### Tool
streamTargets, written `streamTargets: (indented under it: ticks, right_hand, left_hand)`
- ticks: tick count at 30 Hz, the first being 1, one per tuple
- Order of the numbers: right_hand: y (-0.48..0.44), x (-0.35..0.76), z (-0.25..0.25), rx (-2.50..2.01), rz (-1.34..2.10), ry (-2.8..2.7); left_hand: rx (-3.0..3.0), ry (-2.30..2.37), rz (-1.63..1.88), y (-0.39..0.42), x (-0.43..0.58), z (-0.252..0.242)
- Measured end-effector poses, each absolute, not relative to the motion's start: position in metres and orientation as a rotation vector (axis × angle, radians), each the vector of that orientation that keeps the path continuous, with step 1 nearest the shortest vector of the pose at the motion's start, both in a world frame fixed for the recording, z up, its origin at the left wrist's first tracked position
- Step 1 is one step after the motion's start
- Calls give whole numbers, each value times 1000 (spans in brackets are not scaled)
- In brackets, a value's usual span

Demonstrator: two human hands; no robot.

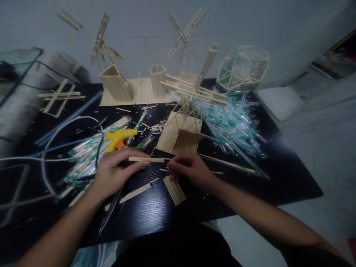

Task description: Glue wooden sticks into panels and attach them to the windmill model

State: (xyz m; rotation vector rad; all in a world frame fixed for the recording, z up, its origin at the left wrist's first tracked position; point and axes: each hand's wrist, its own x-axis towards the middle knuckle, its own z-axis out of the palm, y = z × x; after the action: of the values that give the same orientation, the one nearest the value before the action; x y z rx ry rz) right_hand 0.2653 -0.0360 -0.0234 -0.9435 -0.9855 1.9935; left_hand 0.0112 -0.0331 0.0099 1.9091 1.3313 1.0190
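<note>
My left hand [119, 167] is closed on the left part of a thin bundle of wooden sticks [146, 159], held level above the black table. At the bundle's right end, my right hand [186, 168] has its fingers pinched together near a small dark piece; what they grip is too small to tell. Just below my right hand lies a flat row of short sticks [174, 190]. A yellow glue gun [119, 137] rests behind my left hand. Another stick bundle [139, 191] with a dark band lies below the held one.
Stick windmill models [183, 128] stand behind my hands on the black table [289, 174]. Plastic wrappers [236, 115] are heaped at right, packaged sticks [89, 155] at left. A knife [111, 211] lies near the front edge. White cable [44, 167] loops at left.
</note>
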Motion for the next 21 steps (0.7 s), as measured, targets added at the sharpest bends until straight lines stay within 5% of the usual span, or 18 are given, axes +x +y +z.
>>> streamTargets:
  ticks: [10,13,21]
  right_hand:
    - [-27,291,-2,-645,2123,-1222]
    - [-23,314,15,-464,1779,-1110]
    - [-51,322,28,-1197,944,-1777]
  left_hand:
    - [1627,1514,1037,-31,13,9]
    - [1495,1611,1133,-27,12,10]
    - [1543,1468,984,-24,15,14]
